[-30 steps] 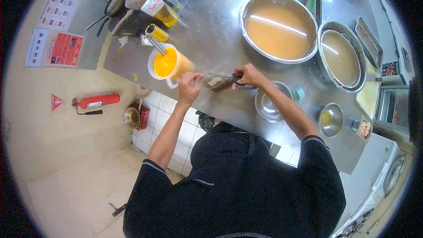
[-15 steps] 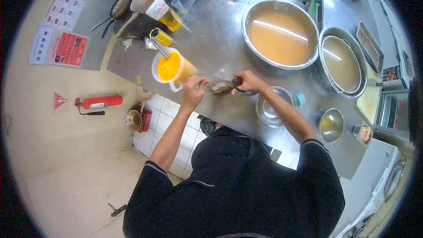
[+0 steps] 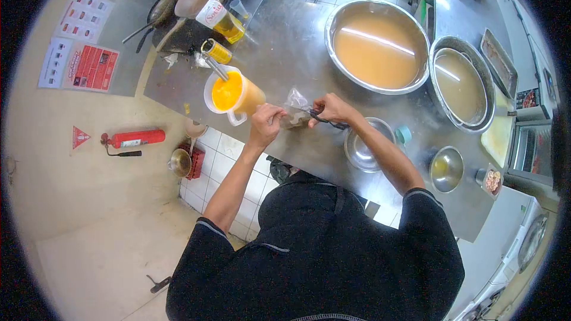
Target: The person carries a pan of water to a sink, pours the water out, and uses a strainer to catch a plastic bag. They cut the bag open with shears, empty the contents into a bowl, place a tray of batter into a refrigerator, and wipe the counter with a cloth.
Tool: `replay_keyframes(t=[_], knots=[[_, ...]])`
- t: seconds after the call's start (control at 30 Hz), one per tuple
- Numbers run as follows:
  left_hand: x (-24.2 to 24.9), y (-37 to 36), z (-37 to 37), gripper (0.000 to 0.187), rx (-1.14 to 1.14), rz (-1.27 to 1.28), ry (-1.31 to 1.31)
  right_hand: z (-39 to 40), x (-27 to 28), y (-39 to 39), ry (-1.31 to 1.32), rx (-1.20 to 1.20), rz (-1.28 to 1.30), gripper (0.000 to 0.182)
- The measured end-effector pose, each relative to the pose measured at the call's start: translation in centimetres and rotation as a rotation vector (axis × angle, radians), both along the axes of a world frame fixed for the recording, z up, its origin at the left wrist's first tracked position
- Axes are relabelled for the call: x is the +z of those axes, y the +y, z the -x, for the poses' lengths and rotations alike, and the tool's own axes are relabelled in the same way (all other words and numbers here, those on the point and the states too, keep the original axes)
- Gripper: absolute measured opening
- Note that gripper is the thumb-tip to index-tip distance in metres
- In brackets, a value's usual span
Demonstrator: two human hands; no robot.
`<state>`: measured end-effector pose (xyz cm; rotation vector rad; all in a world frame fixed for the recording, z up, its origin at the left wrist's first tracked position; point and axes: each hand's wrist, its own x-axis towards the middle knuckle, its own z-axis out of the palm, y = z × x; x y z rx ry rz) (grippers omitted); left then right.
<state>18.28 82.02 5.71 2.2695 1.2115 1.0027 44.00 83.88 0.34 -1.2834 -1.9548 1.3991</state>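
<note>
My right hand is closed around the dark handles of a pair of scissors, whose blades point left toward my other hand. A clear plastic bag with something dark in its lower part rests on the steel table between my hands. My left hand pinches the bag's edge, close to the blades; the exact spot is partly hidden by the fingers. Just left of that hand stands a translucent pitcher of yellow-orange liquid with a metal utensil leaning in it.
A large steel basin of tan liquid and a smaller basin stand at the back right. Steel bowls sit nearer me. An oil bottle and a yellow can are behind the pitcher.
The scissors have tilted and their blades now lie over the bag near my left fingers. My left hand has shifted slightly to the right, and the bag's top has moved a little.
</note>
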Motion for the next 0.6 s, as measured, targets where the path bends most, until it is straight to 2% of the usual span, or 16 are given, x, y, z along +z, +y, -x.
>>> replay_keyframes(t=[0.4,0.47,0.57,0.6], knots=[[-0.4,-0.4,-0.7,0.006,-0.011,-0.055,-0.025,-0.2,1.4,1.3,-0.145,0.039,-0.008,0.062],[-0.3,-0.6,-0.3,0.006,0.04,-0.039,-0.027,-1.1,2.0,1.3,-0.191,0.05,0.013,0.065],[0.1,-0.6,-0.1,0.005,0.1,-0.028,-0.026,-1.6,2.4,0.6,-0.195,0.028,0.011,0.058],[0.1,-0.5,0.0,0.005,0.118,-0.027,-0.025,-1.8,2.5,0.4,-0.142,0.021,-0.136,0.058]])
